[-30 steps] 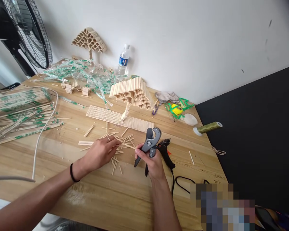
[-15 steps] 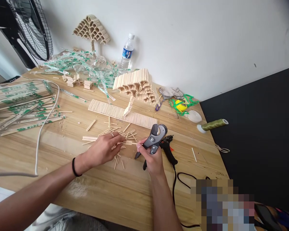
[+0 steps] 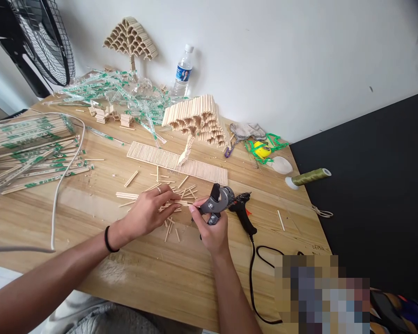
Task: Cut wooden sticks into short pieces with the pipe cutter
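Observation:
My left hand (image 3: 145, 211) is closed, its fingertips pinching short wooden sticks (image 3: 183, 202) above a loose pile. In my right hand (image 3: 214, 234) is a dark grey hand cutter (image 3: 220, 200) with a curved jaw, pointing up and away from me. The right thumb and forefinger also meet the end of a stick close to the left fingertips. More cut sticks (image 3: 191, 191) are scattered around and beneath both hands. Just beyond them lies a flat strip of sticks (image 3: 149, 155), with a tree-shaped stick model (image 3: 191, 116) standing on it.
A black glue gun (image 3: 244, 215) with a cord lies right of the cutter. Wrapped chopsticks (image 3: 31, 139) and a white cable (image 3: 57, 195) occupy the left. Behind are wrappers (image 3: 125, 93), a water bottle (image 3: 183, 72) and another model (image 3: 130, 39). A thread spool (image 3: 308, 177) sits at right.
My right hand and the cutter have shifted left and slightly down, nearer my left hand. The left hand has moved slightly left, still pinching sticks.

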Motion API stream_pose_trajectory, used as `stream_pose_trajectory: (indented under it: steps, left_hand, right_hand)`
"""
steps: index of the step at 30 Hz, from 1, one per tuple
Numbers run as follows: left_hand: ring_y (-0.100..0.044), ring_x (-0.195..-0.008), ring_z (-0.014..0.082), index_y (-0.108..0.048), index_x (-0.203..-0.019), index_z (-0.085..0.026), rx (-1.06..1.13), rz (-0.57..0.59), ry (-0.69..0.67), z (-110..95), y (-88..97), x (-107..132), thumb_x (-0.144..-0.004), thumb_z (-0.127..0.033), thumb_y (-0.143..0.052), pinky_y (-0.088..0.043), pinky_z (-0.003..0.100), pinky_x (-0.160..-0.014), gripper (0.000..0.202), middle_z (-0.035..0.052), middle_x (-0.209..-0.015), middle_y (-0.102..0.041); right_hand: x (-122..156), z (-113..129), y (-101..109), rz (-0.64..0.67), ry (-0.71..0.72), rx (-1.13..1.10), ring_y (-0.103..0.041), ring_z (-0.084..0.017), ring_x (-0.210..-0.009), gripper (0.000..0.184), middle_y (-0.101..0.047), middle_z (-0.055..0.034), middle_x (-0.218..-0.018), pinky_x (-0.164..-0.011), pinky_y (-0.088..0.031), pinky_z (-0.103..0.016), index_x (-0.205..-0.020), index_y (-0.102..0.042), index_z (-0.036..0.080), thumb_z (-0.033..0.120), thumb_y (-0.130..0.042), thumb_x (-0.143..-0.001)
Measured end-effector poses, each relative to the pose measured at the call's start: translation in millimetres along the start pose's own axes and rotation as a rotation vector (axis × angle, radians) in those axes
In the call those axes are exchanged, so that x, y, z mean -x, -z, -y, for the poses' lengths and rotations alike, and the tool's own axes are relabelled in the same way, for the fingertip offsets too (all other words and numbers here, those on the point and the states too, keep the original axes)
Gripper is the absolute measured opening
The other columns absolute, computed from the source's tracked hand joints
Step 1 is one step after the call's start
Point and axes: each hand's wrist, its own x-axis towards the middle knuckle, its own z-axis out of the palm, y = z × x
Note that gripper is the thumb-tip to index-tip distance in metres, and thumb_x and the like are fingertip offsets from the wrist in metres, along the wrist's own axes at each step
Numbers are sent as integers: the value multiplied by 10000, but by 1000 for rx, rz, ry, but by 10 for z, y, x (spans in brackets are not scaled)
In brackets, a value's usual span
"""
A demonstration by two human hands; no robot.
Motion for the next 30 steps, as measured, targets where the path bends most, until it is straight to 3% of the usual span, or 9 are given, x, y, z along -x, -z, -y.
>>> stream_pose_trajectory:
  steps: [5, 9, 13, 16, 22, 30]
  left_hand:
    - [-699, -839, 193, -679, -1074, -187, -20, -23, 18, -21, 12, -12, -1065, -231, -605, -551, 309, -753, 87, 63, -982, -703]
    - [-678, -843, 190, -642, -1055, -180, -13, -75, 13, -61, 57, -36, -1076, -206, -572, -543, 313, -761, 77, 63, -962, -682]
    - [-658, -856, 179, -617, -1067, -183, 40, -141, -52, -109, 100, -42, -1068, -163, -578, -535, 297, -768, 43, 56, -954, -668]
    - [-655, -888, 179, -608, -1081, -190, 77, -150, -99, -151, 104, -29, -1058, -133, -587, -540, 295, -787, 65, 60, -973, -667]
    - [-644, -900, 182, -593, -1116, -193, 110, -117, -114, -195, 64, -4, -1053, -99, -569, -546, 298, -794, 116, 63, -986, -651]
    - [-643, -853, 181, -589, -1093, -200, 87, -123, -120, -210, 83, 0, -1052, -110, -562, -529, 286, -699, 102, 60, -956, -655]
  right_hand:
    - [-9, 52, 27, 13, 56, 40, -712, -248, -919, 98, -737, -70, -918, -894, -563, -410, -932, -695, 233, 289, -657, -1002]
    - [-44, 82, 105, -14, 113, 66, -695, -273, -1142, 105, -719, -102, -1135, -1026, -529, -442, -1054, -647, 240, 308, -567, -1054]
    - [-69, 77, 150, -57, 213, 245, -679, -265, -1182, 120, -701, -105, -1212, -1043, -515, -445, -1156, -585, 257, 238, -508, -1066]
    - [-79, 56, 132, -72, 285, 340, -668, -276, -1109, 176, -684, -91, -1129, -1000, -527, -459, -1151, -582, 257, 171, -558, -1000]
    - [-68, 34, 50, -39, 382, 457, -637, -321, -1137, 521, -683, -99, -1180, -1038, -494, -537, -1263, -566, 257, 39, -565, -790]
    - [-73, 32, 56, -50, 376, 503, -635, -327, -1112, 579, -679, -99, -1155, -1008, -516, -534, -1234, -572, 253, 7, -551, -711]
